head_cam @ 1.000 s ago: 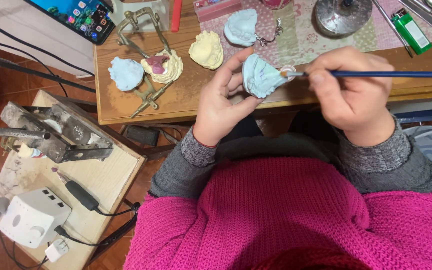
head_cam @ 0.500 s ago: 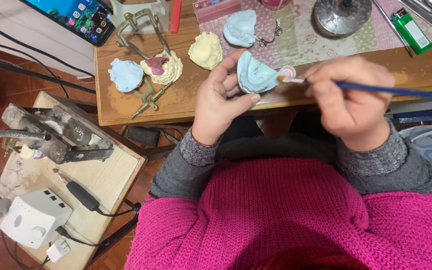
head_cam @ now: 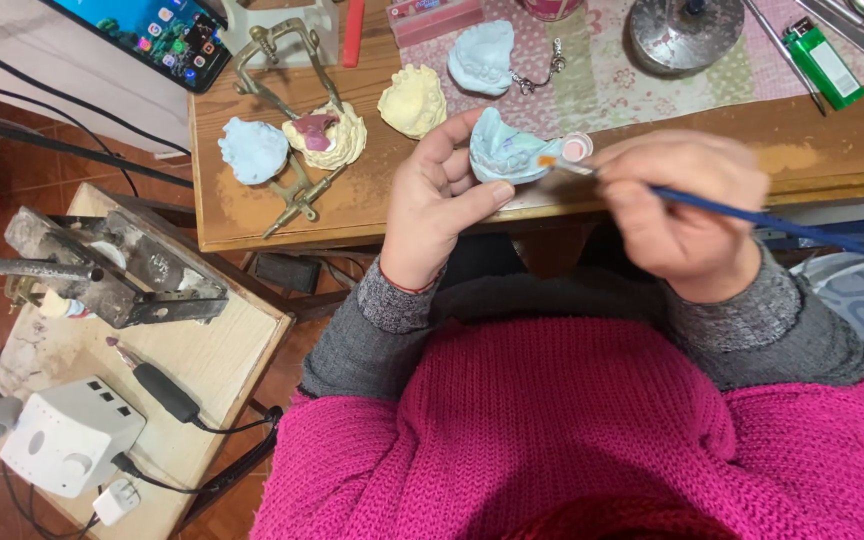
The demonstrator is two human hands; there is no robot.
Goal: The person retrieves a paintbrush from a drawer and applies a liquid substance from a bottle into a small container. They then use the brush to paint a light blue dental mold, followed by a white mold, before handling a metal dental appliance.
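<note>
While the left hand (head_cam: 442, 205) cups a pale blue dental cast (head_cam: 505, 150) just above the front edge of the wooden tabletop (head_cam: 252, 215), its grip is closed around the cast, thumb pressed on the near side and fingers curled behind. At three o'clock from the cast, the right hand (head_cam: 682, 210) keeps its grip closed on a thin blue-handled brush (head_cam: 752, 215), whose handle runs off toward four o'clock while its orange-tipped bristles touch the cast's right side. Just beside the bristles, at one o'clock from the cast, sits a small round pink dish (head_cam: 577, 147). At ten o'clock from the left hand a cream-coloured cast (head_cam: 413, 100) lies on the tabletop, and farther toward nine o'clock a metal articulator (head_cam: 297, 150) carries a cream cast with pink wax, with another pale blue cast (head_cam: 252, 150) touching its left side. At twelve o'clock from the held cast, a further blue cast (head_cam: 482, 57) rests on a patterned cloth (head_cam: 612, 85), and a green lighter (head_cam: 824, 62) lies well apart toward two o'clock. Down at eight o'clock, a low wooden stand (head_cam: 202, 370) holds a white control box (head_cam: 67, 435) and a black handpiece (head_cam: 157, 388).
</note>
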